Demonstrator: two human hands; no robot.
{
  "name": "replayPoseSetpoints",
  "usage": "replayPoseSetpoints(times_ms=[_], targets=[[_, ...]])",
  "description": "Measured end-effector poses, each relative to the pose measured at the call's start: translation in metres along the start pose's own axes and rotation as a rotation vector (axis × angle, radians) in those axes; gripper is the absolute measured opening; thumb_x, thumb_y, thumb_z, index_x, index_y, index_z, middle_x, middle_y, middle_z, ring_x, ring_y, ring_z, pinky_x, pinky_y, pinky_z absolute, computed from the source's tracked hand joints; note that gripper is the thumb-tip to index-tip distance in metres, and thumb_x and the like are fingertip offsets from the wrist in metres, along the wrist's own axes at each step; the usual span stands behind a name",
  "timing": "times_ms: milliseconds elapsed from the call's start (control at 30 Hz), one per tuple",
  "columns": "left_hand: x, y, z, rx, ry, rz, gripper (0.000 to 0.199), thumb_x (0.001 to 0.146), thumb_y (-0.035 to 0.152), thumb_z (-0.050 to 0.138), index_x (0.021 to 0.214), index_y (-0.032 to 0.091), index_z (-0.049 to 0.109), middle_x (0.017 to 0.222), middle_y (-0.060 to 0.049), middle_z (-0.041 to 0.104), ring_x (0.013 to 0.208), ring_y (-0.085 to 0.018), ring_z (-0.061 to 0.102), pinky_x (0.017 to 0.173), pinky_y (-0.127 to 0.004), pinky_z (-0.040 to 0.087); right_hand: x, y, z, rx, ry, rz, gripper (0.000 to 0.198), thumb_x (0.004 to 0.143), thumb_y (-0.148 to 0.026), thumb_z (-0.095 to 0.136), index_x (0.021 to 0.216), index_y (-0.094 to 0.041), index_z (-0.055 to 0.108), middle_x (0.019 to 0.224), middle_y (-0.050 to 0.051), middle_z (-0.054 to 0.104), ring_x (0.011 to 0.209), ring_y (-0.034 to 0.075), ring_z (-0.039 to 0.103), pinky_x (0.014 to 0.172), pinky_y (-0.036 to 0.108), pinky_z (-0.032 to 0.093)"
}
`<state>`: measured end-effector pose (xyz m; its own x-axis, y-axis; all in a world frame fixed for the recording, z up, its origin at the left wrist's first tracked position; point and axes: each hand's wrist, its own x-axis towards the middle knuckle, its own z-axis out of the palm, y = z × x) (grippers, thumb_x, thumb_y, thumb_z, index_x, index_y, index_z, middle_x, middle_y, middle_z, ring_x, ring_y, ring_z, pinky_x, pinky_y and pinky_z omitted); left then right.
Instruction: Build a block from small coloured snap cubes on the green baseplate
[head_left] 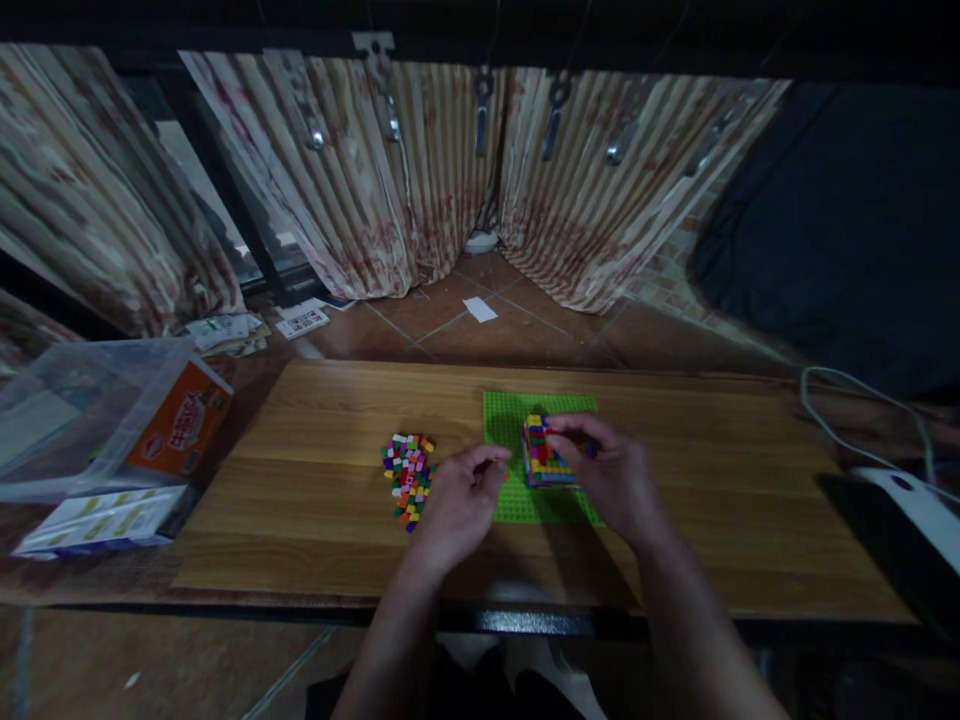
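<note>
A small walled structure of multicoloured toy bricks stands on a green studded baseplate. My right hand reaches over the structure from the right and covers part of it. Its thumb and forefinger pinch at a red brick on the top; whether that brick is loose or fixed is hard to tell. My left hand hovers by the baseplate's left edge, thumb and fingers drawn together. Something small and orange shows close to those fingertips, too unclear to name. Left of that hand lies a loose pile of coloured toy bricks.
All this is on a wooden table. A clear plastic bin with an orange label and a flat box sit at the left. On the right are a dark and white device and a white cable. Curtains hang behind.
</note>
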<state>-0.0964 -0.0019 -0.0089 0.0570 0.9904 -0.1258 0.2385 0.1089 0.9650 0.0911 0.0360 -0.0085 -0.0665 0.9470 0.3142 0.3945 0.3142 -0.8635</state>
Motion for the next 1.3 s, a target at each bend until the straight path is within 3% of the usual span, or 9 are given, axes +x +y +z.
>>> replayPoseSetpoints(times_ms=[400,667,900,1167,1300], targets=[[-0.005,0.016,0.022,-0.220,-0.077,-0.013,0.041,0.085,0.029,0.055,0.124,0.019,0.066,0.073,-0.001,0.062,0.062,-0.014,0.052,0.060,-0.025,0.044,-0.006,-0.003,0.007,0.016,-0.037,-0.085,0.013,0.088,-0.027,0.062,0.098,-0.027,0.070,0.099,0.003,0.073,0.096,0.019,0.067,0.091,0.040,0.051],[-0.006,0.010,0.025,-0.186,-0.078,-0.008,0.046,0.087,0.029,0.054,0.132,0.022,0.060,0.074,0.000,0.061,0.062,-0.013,0.051,0.059,-0.025,0.042,-0.005,-0.003,0.006,-0.157,-0.092,-0.127,0.013,0.089,-0.023,0.058,0.098,-0.025,0.067,0.099,0.003,0.073,0.095,0.019,0.068,0.088,0.037,0.052],[-0.004,0.007,0.028,-0.218,-0.084,-0.006,0.044,0.088,0.030,0.053,0.130,0.021,0.060,0.076,0.000,0.060,0.062,-0.013,0.050,0.059,-0.025,0.042,-0.008,-0.006,0.012,-0.162,-0.039,-0.136,0.015,0.090,-0.022,0.057,0.100,-0.025,0.067,0.098,0.003,0.074,0.092,0.019,0.070,0.083,0.034,0.055],[-0.006,0.010,0.029,-0.193,-0.114,0.032,0.041,0.089,0.029,0.051,0.127,0.022,0.062,0.075,0.000,0.062,0.062,-0.014,0.050,0.058,-0.025,0.040,-0.008,-0.003,0.012,-0.105,-0.015,-0.135,0.015,0.091,-0.028,0.059,0.099,-0.028,0.071,0.101,0.003,0.075,0.099,0.020,0.069,0.091,0.040,0.053],[-0.006,0.006,0.030,-0.039,-0.030,0.007,0.044,0.088,0.029,0.050,0.129,0.020,0.062,0.078,-0.003,0.067,0.065,-0.017,0.057,0.061,-0.028,0.042,-0.007,0.004,0.008,-0.094,-0.032,-0.093,0.016,0.089,-0.030,0.060,0.100,-0.028,0.072,0.101,0.003,0.075,0.098,0.021,0.069,0.098,0.046,0.049]])
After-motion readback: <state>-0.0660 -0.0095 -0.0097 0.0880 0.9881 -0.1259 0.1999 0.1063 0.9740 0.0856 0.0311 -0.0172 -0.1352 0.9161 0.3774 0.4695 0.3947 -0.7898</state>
